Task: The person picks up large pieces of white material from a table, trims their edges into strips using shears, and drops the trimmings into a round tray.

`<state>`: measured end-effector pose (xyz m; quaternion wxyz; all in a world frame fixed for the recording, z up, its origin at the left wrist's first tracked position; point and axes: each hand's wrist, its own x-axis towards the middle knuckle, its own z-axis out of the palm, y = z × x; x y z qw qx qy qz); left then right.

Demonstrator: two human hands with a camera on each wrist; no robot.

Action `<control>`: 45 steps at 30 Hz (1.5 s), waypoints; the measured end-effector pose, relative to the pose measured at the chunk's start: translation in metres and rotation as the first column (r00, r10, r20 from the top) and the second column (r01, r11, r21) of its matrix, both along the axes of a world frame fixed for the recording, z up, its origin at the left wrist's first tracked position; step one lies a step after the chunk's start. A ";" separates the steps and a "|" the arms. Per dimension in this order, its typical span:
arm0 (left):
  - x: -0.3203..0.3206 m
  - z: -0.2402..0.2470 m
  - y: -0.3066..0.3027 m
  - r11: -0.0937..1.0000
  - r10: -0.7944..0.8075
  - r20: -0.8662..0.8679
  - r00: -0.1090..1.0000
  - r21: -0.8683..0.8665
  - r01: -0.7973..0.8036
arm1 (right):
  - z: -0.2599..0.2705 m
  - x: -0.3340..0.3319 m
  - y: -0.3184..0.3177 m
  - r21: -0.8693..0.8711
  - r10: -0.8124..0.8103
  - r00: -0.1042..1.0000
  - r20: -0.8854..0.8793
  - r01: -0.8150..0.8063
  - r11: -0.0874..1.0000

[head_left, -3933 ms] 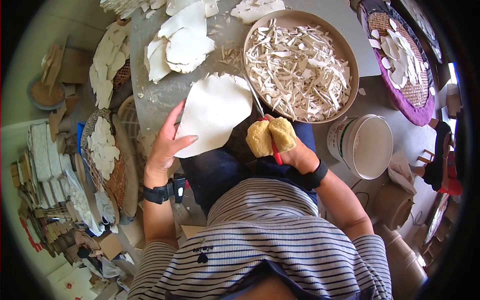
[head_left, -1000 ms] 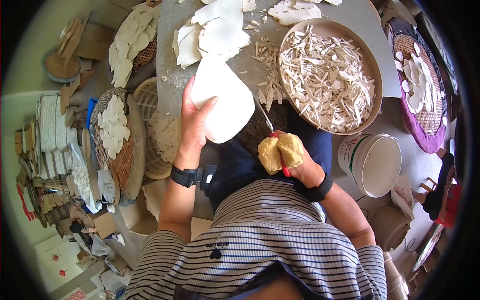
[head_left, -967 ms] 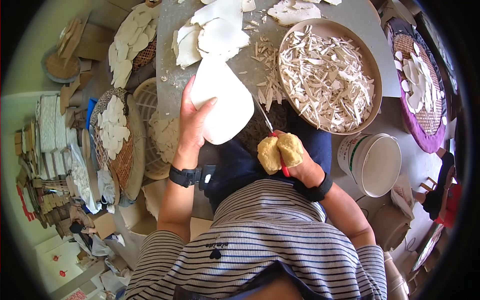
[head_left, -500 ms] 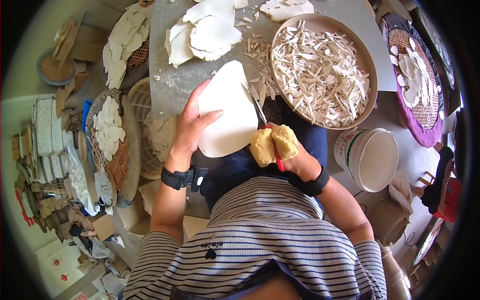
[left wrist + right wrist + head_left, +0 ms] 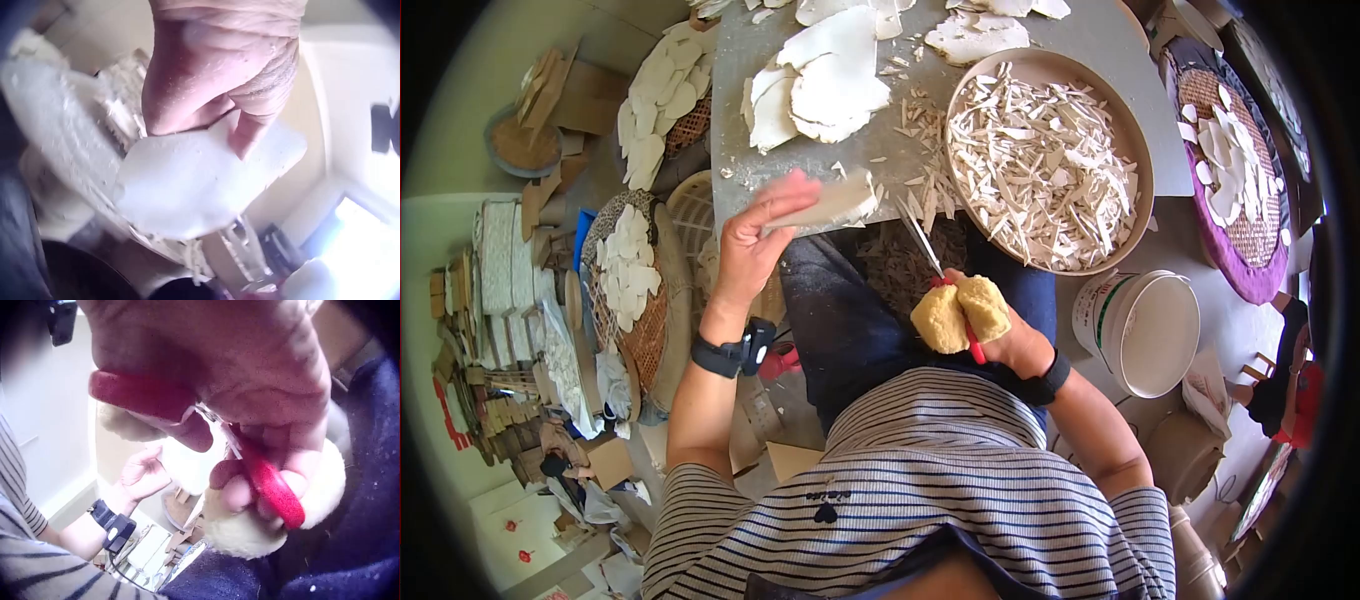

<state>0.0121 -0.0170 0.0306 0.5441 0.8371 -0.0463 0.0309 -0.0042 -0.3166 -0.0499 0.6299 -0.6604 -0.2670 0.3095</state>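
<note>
My left hand pinches a thin white sheet, tilted nearly edge-on in the head view. From the left wrist, the sheet shows its broad face, with thumb and fingers at its upper edge. My right hand grips scissors whose metal blades point up toward the table, apart from the sheet. Two yellow spongy pads sit around the scissors' handles. Seen from the right wrist, the fingers go through the red handles.
A round tray of white offcut strips stands at the right of the grey table. White sheets lie at its left. A white bucket stands on the floor at right. Baskets with white pieces flank the left; a person sits far right.
The sheet was broad-faced with the scissors by its right edge half a second ago. My left hand has moved left and turned it nearly edge-on; the scissors are now apart from it.
</note>
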 end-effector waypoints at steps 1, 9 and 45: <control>0.008 -0.001 0.003 0.943 -0.096 0.279 0.955 0.334 -0.003 | 0.008 -0.002 0.004 0.057 -0.018 1.000 0.016 0.017 0.998; 0.014 0.006 0.001 0.743 -0.129 0.495 0.860 0.622 -0.247 | 0.026 -0.005 0.025 0.147 -0.062 0.993 0.098 0.047 0.988; -0.003 -0.005 -0.032 0.832 -0.081 -0.416 0.906 -0.529 -0.168 | -0.018 -0.008 0.017 0.210 -0.124 0.924 -0.362 0.210 0.955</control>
